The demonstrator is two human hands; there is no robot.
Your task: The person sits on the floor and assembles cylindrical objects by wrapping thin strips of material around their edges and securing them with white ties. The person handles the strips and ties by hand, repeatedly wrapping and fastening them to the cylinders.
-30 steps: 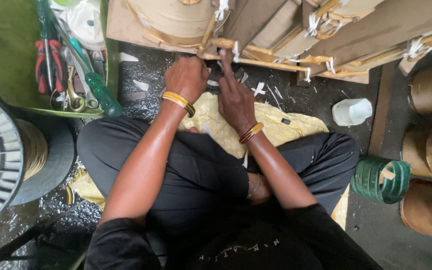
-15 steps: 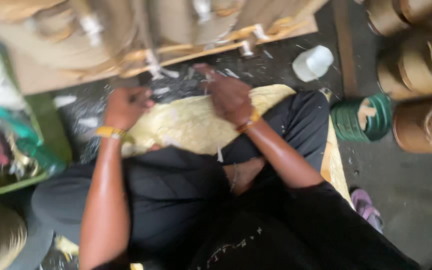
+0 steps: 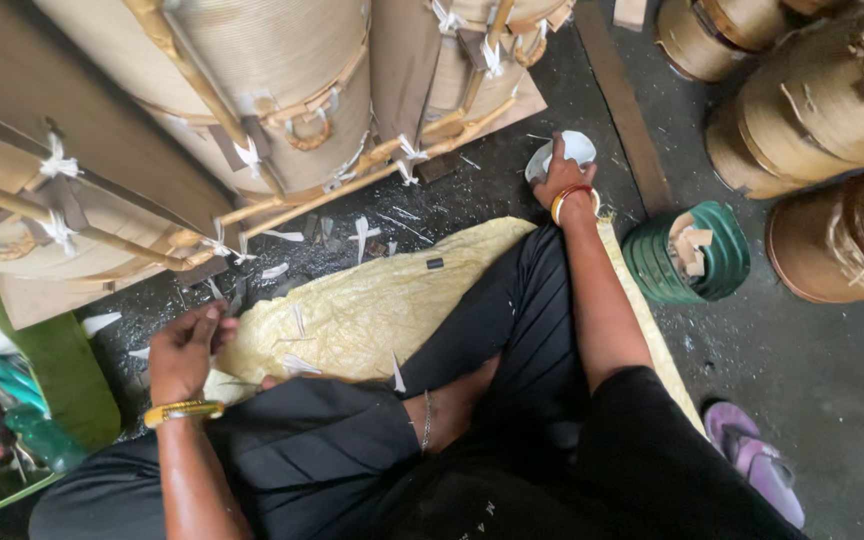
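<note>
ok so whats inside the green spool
Pale cardboard scraps sit in the hollow of the green spool, near the right hand. Anything below the scraps is hidden.

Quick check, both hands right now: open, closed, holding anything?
Left hand: loosely curled over the yellow sheet; whether it holds anything cannot be told.
Right hand: closed on the rim of the white bowl on the floor.

Black pleated trousers, black top, gold bangle on left hand (image 3: 184, 352), red-and-gold bangles on right hand (image 3: 560, 180), thin anklet
</note>
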